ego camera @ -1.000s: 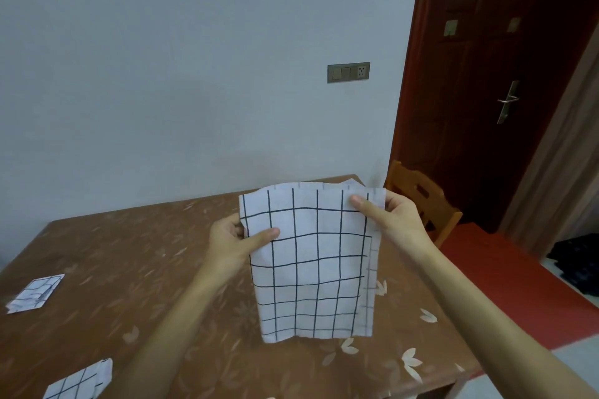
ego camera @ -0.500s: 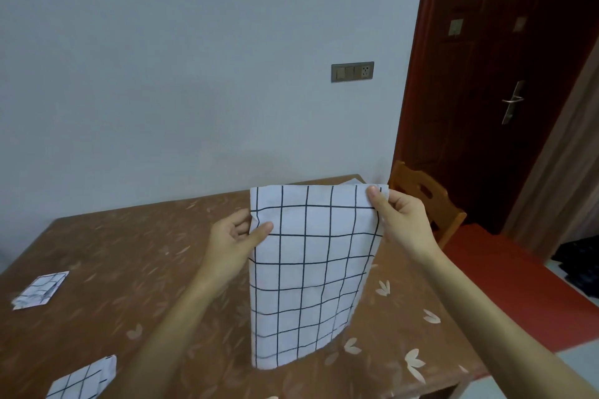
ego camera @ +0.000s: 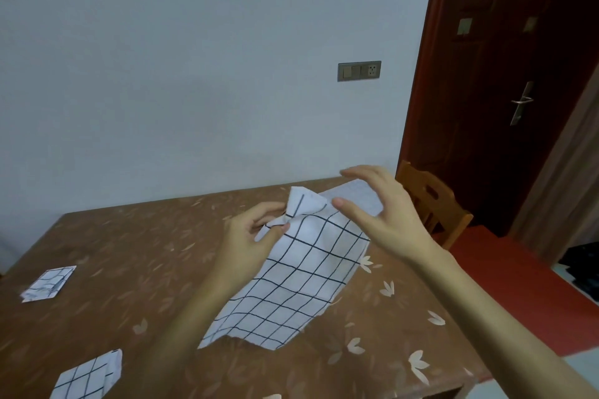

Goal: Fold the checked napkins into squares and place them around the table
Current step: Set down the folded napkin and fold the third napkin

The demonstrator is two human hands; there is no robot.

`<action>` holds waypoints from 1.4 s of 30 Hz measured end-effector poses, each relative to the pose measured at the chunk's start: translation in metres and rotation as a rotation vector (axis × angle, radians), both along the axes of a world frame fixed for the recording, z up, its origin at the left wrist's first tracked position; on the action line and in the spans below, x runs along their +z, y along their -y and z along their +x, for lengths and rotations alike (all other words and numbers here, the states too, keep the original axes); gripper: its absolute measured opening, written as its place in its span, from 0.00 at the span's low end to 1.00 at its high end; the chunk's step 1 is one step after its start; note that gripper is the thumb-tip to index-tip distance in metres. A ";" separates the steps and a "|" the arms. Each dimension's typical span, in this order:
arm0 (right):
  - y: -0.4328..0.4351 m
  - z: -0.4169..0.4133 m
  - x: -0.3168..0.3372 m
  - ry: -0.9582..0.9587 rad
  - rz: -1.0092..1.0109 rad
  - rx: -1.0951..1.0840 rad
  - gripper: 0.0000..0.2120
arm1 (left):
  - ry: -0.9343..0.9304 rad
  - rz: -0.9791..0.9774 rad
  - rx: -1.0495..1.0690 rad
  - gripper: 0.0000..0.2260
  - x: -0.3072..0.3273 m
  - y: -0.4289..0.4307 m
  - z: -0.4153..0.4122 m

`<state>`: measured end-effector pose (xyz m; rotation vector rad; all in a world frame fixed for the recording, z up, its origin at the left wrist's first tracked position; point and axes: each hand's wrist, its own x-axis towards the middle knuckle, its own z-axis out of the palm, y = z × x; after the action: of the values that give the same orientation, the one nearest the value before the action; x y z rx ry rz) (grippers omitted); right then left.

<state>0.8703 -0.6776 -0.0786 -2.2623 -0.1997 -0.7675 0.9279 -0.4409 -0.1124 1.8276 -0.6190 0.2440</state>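
A white napkin with a black check (ego camera: 291, 282) hangs slanted over the brown table (ego camera: 136, 243), its lower edge near the tabletop. My left hand (ego camera: 249, 236) pinches its bunched upper corner. My right hand (ego camera: 379, 214) hovers just to the right of that corner, fingers spread, holding nothing. Behind the right hand another piece of white cloth (ego camera: 356, 196) lies at the table's far edge. Two folded checked napkins rest on the table: one at the left side (ego camera: 48, 282), one at the near left edge (ego camera: 87, 376).
A wooden chair (ego camera: 431, 204) stands at the table's far right corner, in front of a dark red door (ego camera: 505, 91). A grey wall runs along the table's far side. The table's right edge drops to a red floor (ego camera: 505, 282).
My right hand has let go of the napkin's top edge and opened. The napkin, held up flat before, has dropped and now hangs slanted from my left hand alone.
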 end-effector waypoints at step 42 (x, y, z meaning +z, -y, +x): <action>0.004 0.002 -0.027 -0.169 0.826 0.133 0.08 | -0.269 -0.409 0.110 0.09 0.030 -0.014 0.022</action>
<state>0.8725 -0.6820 -0.1052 -1.4966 0.0492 -0.4596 0.9501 -0.4266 -0.0827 1.4665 -0.2559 0.1778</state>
